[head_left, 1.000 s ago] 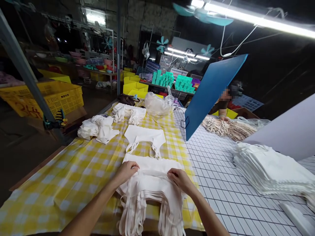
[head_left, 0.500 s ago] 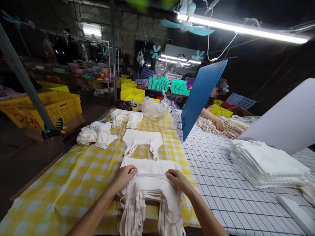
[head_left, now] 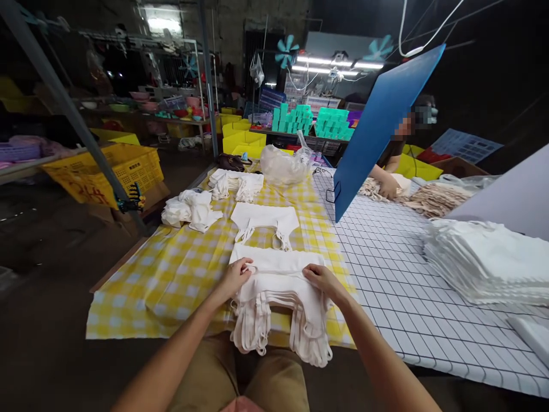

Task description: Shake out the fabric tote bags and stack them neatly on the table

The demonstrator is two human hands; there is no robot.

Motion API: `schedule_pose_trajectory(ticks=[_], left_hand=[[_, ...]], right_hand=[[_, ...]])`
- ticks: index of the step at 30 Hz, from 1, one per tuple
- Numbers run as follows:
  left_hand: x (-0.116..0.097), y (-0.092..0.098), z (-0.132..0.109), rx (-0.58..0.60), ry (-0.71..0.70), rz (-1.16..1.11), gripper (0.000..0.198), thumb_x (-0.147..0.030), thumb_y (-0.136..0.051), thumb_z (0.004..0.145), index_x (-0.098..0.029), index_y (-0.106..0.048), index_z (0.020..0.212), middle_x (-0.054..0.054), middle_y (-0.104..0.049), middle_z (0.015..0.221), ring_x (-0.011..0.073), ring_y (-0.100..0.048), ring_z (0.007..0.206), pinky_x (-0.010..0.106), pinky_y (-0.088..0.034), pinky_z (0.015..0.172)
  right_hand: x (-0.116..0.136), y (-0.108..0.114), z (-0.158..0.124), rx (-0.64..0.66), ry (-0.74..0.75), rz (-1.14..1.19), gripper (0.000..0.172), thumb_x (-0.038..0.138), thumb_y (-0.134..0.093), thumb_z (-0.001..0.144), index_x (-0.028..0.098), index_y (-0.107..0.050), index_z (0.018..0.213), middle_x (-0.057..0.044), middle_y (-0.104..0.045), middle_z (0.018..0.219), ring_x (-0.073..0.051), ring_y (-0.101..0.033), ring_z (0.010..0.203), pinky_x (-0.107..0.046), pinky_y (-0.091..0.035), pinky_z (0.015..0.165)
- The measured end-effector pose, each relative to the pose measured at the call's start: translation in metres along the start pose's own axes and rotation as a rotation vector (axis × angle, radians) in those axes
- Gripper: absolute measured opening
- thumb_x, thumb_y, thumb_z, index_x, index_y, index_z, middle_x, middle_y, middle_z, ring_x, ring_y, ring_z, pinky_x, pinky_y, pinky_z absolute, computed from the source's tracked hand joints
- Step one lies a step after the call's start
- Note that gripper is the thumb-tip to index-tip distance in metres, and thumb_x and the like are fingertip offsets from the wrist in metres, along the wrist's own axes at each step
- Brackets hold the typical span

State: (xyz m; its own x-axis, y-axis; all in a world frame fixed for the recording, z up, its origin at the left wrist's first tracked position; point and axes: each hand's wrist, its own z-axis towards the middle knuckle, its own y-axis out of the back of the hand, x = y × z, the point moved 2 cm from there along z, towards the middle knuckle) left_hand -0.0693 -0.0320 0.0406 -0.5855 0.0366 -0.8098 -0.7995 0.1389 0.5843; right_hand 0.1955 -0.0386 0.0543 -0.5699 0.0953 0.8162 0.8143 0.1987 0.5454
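Note:
In front of me lies a stack of white strappy tops (head_left: pixel 295 300), straps hanging over the table's near edge. My left hand (head_left: pixel 237 276) pinches the left end of the uppermost white top's (head_left: pixel 278 281) folded edge. At the same edge's right end, my right hand (head_left: pixel 325 280) has thumb and fingers closed on the cloth. Another flat stretch of white fabric (head_left: pixel 274 257) shows just beyond my fingers. Farther up, a single white top (head_left: pixel 265 215) lies spread out with its straps toward me.
A crumpled white cloth pile (head_left: pixel 192 209), another stack of tops (head_left: pixel 235 182) and a clear plastic bag (head_left: pixel 283 165) lie farther back. A blue board (head_left: pixel 381 126) stands mid-table. To the right sits a tall white stack (head_left: pixel 489 257). Across the table a person's hand (head_left: pixel 388 187) handles beige cloth.
My view has tilted down and turned somewhat left, bringing the table's near edge and my lap into sight. Both hands keep their hold on the top. The person across has shifted their hand.

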Motion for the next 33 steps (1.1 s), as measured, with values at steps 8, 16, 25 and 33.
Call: schedule_pose_trajectory(ticks=[8, 16, 25, 33], left_hand=[[-0.004, 0.006, 0.009, 0.012, 0.05, 0.01, 0.028, -0.013, -0.048, 0.072, -0.013, -0.065, 0.094, -0.002, -0.055, 0.063, 0.0106, -0.048, 0.06, 0.02, -0.037, 0.06], [0.003, 0.016, -0.021, -0.106, -0.038, 0.178, 0.044, -0.01, -0.048, 0.072, -0.015, -0.055, 0.115, -0.001, -0.056, 0.069, 0.0117, -0.052, 0.066, 0.022, -0.04, 0.068], [0.028, -0.008, -0.078, -0.26, 0.053, 0.021, 0.053, -0.012, -0.048, 0.072, -0.017, -0.042, 0.125, -0.003, -0.055, 0.072, 0.0096, -0.051, 0.06, 0.022, -0.043, 0.064], [0.034, -0.016, -0.095, -0.231, 0.192, -0.055, 0.042, -0.017, -0.044, 0.077, -0.017, -0.046, 0.118, 0.001, -0.061, 0.078, 0.0092, -0.052, 0.054, 0.021, -0.04, 0.054]], right_hand=[[0.005, 0.0, -0.002, -0.038, -0.002, -0.036, 0.027, 0.042, -0.048, 0.072, 0.017, -0.054, 0.066, 0.0, -0.055, 0.066, -0.014, -0.047, 0.064, -0.026, -0.034, 0.059], [-0.01, 0.0, -0.024, -0.249, -0.024, -0.118, 0.026, 0.037, -0.049, 0.069, 0.019, -0.056, 0.086, 0.003, -0.048, 0.058, -0.015, -0.045, 0.057, -0.027, -0.034, 0.056], [-0.05, -0.018, -0.087, -0.364, -0.106, 0.225, 0.045, 0.05, -0.06, 0.066, 0.018, -0.051, 0.096, 0.005, -0.046, 0.057, -0.014, -0.046, 0.055, -0.026, -0.038, 0.053], [-0.056, -0.037, -0.118, -0.237, -0.242, 0.346, 0.049, 0.059, -0.061, 0.06, 0.018, -0.057, 0.086, -0.001, -0.053, 0.061, -0.018, -0.053, 0.062, -0.029, -0.043, 0.058]])
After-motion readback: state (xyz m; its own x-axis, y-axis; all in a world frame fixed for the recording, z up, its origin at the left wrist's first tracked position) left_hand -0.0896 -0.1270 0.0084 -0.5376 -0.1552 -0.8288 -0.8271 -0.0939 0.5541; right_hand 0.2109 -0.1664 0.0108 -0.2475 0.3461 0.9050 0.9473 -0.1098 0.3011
